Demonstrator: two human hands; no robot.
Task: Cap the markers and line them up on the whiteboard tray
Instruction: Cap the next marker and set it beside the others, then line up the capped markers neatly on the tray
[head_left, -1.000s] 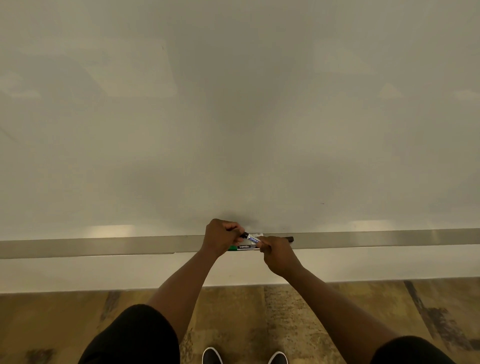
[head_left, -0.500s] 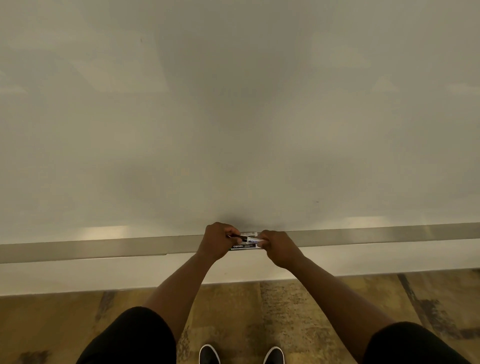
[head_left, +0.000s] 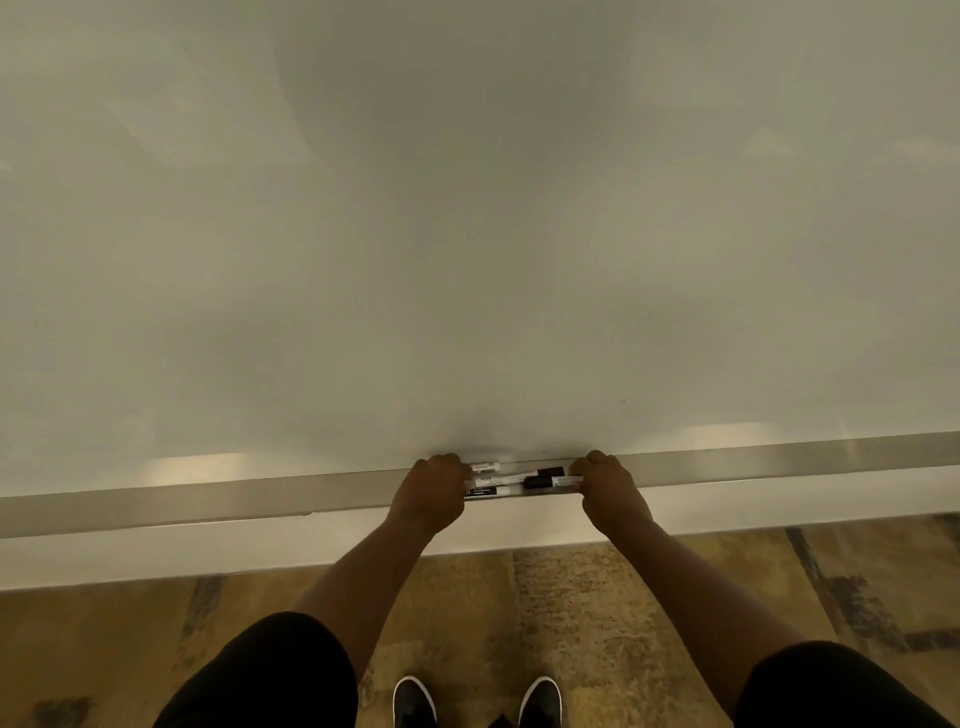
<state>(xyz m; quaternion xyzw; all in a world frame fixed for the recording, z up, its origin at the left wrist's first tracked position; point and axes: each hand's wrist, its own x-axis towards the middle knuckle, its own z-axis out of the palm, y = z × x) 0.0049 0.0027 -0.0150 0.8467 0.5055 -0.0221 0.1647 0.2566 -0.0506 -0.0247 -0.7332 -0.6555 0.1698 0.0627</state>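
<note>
Several white markers lie lengthwise in the metal whiteboard tray (head_left: 208, 500), bunched between my two hands. One short white marker (head_left: 485, 466) sits at the back against the board. A black-capped marker (head_left: 514, 475) lies in the middle, and a marker with a black label (head_left: 487, 491) lies at the front. My left hand (head_left: 431, 491) is curled over the left ends of the bunch. My right hand (head_left: 609, 488) pinches the right end of a white marker (head_left: 565, 481) with a black cap. The marker ends under both hands are hidden.
The blank whiteboard (head_left: 467, 234) fills the view above the tray. The tray runs the full width to both sides. Below are a white wall strip, patterned brown floor (head_left: 571, 597) and my two black shoes (head_left: 415, 699).
My hands were close together pressing a marker and cap above the tray. They have moved apart, and the markers now lie in the tray between them.
</note>
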